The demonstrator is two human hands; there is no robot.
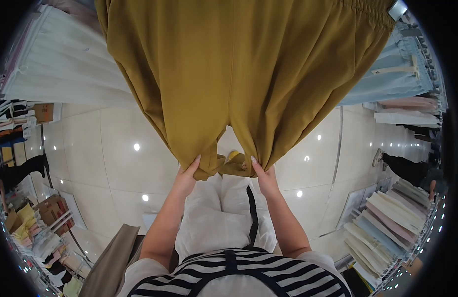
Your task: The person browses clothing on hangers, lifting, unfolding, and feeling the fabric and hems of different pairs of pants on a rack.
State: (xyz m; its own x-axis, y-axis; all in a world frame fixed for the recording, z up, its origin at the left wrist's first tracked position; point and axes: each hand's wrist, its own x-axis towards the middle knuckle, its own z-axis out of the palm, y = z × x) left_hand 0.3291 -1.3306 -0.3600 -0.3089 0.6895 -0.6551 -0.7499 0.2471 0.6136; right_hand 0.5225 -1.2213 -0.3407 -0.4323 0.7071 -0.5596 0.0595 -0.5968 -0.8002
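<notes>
Mustard-coloured trousers with a gathered elastic waist hang in front of me and fill the upper middle of the view. A shiny clip sits at the waistband's right end. My left hand grips the lower part of one leg, thumb on top and fingers hidden behind the cloth. On the other leg, my right hand is closed in the same way. Between the hands, the cloth is bunched and curls upward at its lower edge. A small yellow spot shows through the gap between the legs.
White garments hang at the upper left, light blue trousers at the upper right. Racks of folded clothes stand lower right, with cardboard boxes lower left. People in dark trousers stand at both sides on the tiled floor.
</notes>
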